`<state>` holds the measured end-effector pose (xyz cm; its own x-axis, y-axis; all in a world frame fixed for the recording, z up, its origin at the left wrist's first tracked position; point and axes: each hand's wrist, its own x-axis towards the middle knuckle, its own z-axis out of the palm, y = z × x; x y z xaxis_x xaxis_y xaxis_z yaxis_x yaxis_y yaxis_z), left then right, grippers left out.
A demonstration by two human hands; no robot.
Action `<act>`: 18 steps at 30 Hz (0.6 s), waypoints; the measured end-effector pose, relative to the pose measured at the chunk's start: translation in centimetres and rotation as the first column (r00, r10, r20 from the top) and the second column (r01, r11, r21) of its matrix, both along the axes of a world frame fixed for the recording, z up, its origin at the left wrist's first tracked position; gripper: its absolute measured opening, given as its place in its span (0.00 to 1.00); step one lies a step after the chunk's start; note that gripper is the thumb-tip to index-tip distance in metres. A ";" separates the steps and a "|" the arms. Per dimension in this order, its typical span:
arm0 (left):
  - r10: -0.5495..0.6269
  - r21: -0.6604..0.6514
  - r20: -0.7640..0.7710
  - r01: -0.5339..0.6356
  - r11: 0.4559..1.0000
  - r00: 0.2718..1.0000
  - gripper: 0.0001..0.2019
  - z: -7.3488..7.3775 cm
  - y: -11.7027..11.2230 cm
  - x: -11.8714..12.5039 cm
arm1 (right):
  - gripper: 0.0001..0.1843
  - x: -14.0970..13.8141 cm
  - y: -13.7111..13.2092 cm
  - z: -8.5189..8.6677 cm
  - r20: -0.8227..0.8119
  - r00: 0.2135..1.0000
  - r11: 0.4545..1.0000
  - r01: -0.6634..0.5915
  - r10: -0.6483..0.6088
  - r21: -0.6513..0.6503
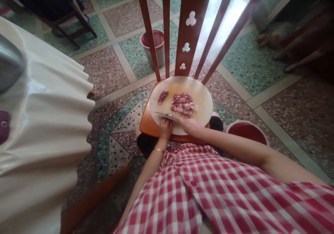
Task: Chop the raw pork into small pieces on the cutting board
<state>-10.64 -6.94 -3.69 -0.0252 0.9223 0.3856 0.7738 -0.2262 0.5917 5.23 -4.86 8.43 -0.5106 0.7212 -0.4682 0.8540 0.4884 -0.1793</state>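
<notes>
A round white cutting board lies on the orange seat of a wooden chair. On the board is a pile of chopped pink meat, and to its left one darker whole piece of meat. A knife lies across the board's near edge with its tip pointing left. My right hand is closed at the handle end. My left hand, a gold bangle on its wrist, has its fingers curled against the middle of the blade.
A pink-rimmed bucket stands on the tiled floor behind the chair back. A red bowl sits to the right of the chair. A table draped in white cloth fills the left. Someone's feet show at top right.
</notes>
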 end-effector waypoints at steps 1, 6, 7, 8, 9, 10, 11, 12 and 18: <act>-0.001 0.002 -0.003 0.001 1.000 1.000 0.11 -0.1 0.0 0.0 | 0.17 -1.3 0.5 0.0 -0.015 1.000 1.000 -0.006 0.006 0.015; -0.034 -0.003 -0.041 0.034 0.999 0.999 0.12 0.2 0.1 -0.3 | 0.17 -3.3 1.6 0.1 -0.078 0.996 0.999 -0.029 0.032 0.045; -0.038 0.002 -0.044 0.038 0.999 0.998 0.11 0.4 0.1 -0.4 | 0.17 -2.4 1.5 0.1 -0.061 0.998 1.000 -0.007 0.008 0.025; -0.039 0.009 -0.042 0.040 0.999 0.998 0.11 0.6 0.0 -0.4 | 0.17 -1.3 1.4 0.1 -0.040 0.999 1.000 0.023 -0.023 0.000; -0.040 0.014 -0.034 0.041 0.999 0.999 0.10 0.8 0.0 -0.4 | 0.17 -0.2 1.2 0.2 -0.014 0.998 0.998 0.059 -0.060 -0.020; -0.041 0.019 -0.022 0.042 0.999 0.999 0.11 1.0 0.0 -0.4 | 0.17 0.9 1.1 0.3 0.012 0.995 0.995 0.097 -0.097 -0.029; -0.041 0.024 -0.008 0.041 0.999 0.999 0.11 1.2 -0.1 -0.4 | 0.17 1.9 0.9 0.5 0.036 0.990 0.991 0.135 -0.134 -0.027; -0.036 0.032 0.003 0.036 0.999 0.999 0.11 1.3 -0.1 -0.4 | 0.17 2.5 0.7 0.7 0.050 0.986 0.987 0.162 -0.161 -0.016; 0.015 0.073 -0.019 -0.013 0.997 1.000 0.09 1.1 -0.3 -0.2 | 0.16 2.5 -0.9 1.7 -0.023 0.997 0.997 0.078 -0.078 -0.003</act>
